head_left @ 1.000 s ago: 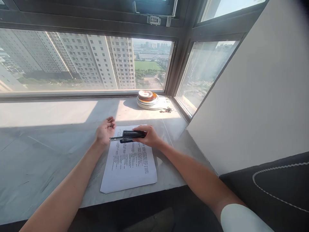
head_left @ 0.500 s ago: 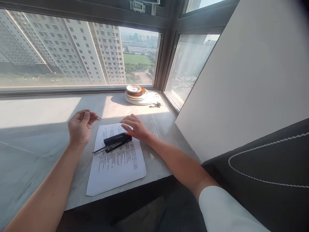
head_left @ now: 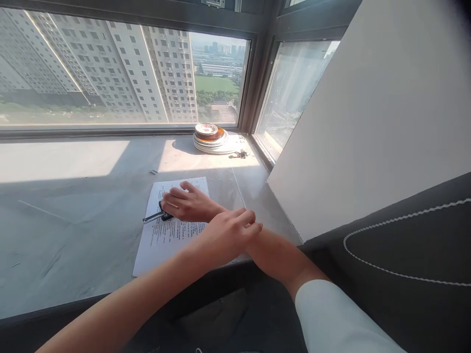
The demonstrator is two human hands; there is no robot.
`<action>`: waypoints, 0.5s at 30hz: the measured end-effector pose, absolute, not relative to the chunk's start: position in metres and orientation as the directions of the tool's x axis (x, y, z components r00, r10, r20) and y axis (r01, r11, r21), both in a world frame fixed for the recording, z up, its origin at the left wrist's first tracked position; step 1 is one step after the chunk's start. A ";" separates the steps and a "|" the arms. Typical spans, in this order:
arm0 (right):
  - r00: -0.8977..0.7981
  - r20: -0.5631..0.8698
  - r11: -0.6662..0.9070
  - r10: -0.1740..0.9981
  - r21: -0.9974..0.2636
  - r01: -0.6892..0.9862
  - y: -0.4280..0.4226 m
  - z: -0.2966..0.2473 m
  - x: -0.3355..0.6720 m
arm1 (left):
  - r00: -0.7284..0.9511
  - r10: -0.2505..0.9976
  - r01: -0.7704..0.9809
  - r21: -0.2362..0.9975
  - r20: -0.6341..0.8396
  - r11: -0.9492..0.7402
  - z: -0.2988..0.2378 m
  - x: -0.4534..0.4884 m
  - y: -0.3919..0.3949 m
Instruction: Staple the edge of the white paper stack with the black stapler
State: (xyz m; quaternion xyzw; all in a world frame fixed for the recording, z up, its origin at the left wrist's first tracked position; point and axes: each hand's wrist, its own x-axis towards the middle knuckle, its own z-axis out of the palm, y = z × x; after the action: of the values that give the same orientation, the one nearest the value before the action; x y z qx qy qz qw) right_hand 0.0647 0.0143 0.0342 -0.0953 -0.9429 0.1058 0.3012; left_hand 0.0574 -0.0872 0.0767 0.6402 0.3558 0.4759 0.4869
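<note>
My right hand (head_left: 186, 203) lies over a black stapler (head_left: 156, 216) on a printed sheet of paper (head_left: 165, 240), fingers wrapped across its body. Only the stapler's metal end sticks out to the left. My left hand (head_left: 230, 234) has crossed over and rests on my right forearm, fingers loosely stretched with nothing in them. A small strip of staples (head_left: 153, 171) lies on the grey sill (head_left: 73, 220), beyond the paper's far left corner.
A stack of plates (head_left: 210, 137) stands at the sill's far right corner by the window, with a small dark bunch of keys (head_left: 239, 155) beside it. A white wall panel (head_left: 368, 122) rises on the right. A dark cushion (head_left: 405, 274) fills the lower right.
My left hand put down the staple strip and swung right across my right forearm. My right hand moved back onto the stapler and covered it.
</note>
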 end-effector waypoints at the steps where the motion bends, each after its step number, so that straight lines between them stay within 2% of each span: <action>1: -0.835 0.535 0.991 0.129 -0.087 0.098 0.015 0.033 0.065 | 0.381 0.871 0.058 0.932 0.310 -0.358 0.070 0.069 -0.081; 3: -0.879 0.476 0.973 -0.015 0.209 0.097 0.017 0.031 0.065 | 0.604 0.698 0.338 0.669 0.385 -0.662 0.061 0.087 -0.066; 5: -0.904 0.426 0.925 -0.044 0.359 0.124 0.018 0.029 0.065 | 0.742 0.609 0.496 0.381 0.282 -0.781 0.061 0.100 -0.054; 6: -0.910 0.412 0.906 -0.038 0.398 0.143 0.018 0.028 0.065 | 0.782 0.586 0.520 0.297 0.213 -0.801 0.064 0.105 -0.050; 9: -0.900 0.435 0.871 -0.007 0.444 0.208 0.019 0.026 0.066 | 0.871 0.483 0.457 0.220 0.085 -0.862 0.075 0.114 -0.045; 13: -0.867 0.499 0.859 -0.015 0.450 0.244 0.020 0.024 0.066 | 0.898 0.413 0.382 0.195 0.150 -0.903 0.082 0.126 -0.050; 15: -0.851 0.525 0.863 -0.023 0.439 0.248 0.021 0.024 0.065 | 0.919 0.339 0.314 0.146 0.199 -0.938 0.080 0.135 -0.054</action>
State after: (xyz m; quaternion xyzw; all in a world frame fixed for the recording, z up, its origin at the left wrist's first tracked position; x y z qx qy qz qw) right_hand 0.0648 0.0207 0.0243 -0.0609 -0.9278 -0.2542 0.2664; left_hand 0.1353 -0.0536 0.0800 0.9781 0.1670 0.1114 0.0555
